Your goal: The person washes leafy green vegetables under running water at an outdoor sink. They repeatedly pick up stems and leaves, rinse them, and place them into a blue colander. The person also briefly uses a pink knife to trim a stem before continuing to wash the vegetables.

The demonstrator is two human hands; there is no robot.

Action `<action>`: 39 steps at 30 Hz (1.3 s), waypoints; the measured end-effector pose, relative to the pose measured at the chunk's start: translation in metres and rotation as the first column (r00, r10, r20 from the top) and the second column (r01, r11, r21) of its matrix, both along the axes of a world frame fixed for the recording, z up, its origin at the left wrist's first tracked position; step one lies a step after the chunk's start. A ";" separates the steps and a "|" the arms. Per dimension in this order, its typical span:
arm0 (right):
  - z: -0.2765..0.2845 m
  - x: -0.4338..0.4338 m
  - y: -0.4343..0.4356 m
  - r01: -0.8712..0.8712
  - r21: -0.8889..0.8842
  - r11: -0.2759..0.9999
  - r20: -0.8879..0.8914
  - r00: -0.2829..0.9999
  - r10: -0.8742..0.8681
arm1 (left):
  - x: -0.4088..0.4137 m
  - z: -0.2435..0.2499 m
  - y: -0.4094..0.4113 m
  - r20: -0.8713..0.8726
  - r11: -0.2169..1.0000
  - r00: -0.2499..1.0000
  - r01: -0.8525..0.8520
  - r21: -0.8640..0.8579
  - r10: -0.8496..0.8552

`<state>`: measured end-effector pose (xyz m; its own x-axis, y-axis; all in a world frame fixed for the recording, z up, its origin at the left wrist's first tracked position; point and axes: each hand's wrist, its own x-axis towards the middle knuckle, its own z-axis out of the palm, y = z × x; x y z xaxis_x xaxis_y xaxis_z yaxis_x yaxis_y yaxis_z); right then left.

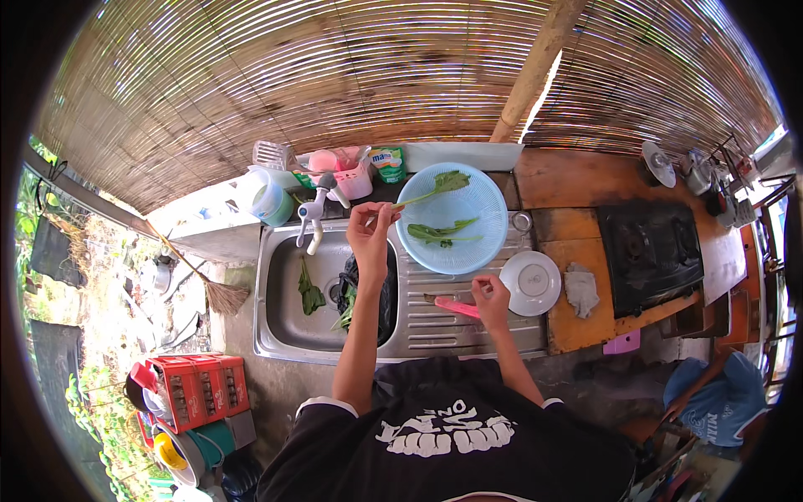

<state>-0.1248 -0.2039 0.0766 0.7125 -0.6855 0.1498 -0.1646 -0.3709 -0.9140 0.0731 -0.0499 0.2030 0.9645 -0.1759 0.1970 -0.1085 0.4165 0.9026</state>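
My left hand point(371, 232) pinches the stem of a leafy green point(450, 181), whose leaf reaches over a light-blue plastic colander point(499, 216). Inside the colander lie more leafy greens point(439, 234). Over the steel drainboard point(426, 339), my right hand point(492, 300) has its thumb and forefinger curled together. A pink tool, apparently a small knife point(458, 307), meets that hand; whether it is gripped or lies below is unclear. In the sink basin point(285, 326) are a loose leafy green point(308, 292) and a black plastic bag point(386, 307) with greens beside it, partly hidden by my left forearm.
A faucet point(312, 216) rises behind the basin. Right of the colander are a small glass point(521, 221), an upturned white plate point(532, 283), a grey cloth point(581, 290) and a black stove point(649, 257). Another person point(715, 401) is at lower right. Red bottle crates point(201, 389) stand lower left.
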 end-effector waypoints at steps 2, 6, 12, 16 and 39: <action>-0.002 0.001 0.000 0.002 0.014 1.000 0.009 1.000 -0.002 | 0.004 -0.037 -0.013 -0.079 0.999 0.996 0.048 0.008 -0.047; -0.012 -0.007 0.003 -0.008 0.032 0.999 -0.030 1.000 0.009 | -0.013 -0.113 -0.014 -0.093 0.887 0.995 0.080 0.454 -0.043; -0.014 -0.016 0.008 -0.036 0.050 0.998 -0.043 0.998 0.038 | -0.047 -0.133 0.025 -0.122 0.906 0.992 0.031 0.423 0.023; -0.017 -0.009 0.014 -0.101 0.028 0.995 -0.037 0.994 0.102 | -0.069 -0.130 0.062 -0.237 0.927 0.972 0.099 0.362 -0.012; 0.026 0.067 0.157 -0.629 0.046 0.776 -0.011 0.776 0.630 | -0.107 -0.117 0.171 -0.326 0.863 0.938 0.262 0.432 -0.122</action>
<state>-0.0574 -0.0469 0.1025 0.9901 -0.0873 0.1098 0.0707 -0.3651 -0.9283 -0.0343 0.1206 0.0863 0.9032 -0.3658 -0.2247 0.2140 -0.0700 0.9743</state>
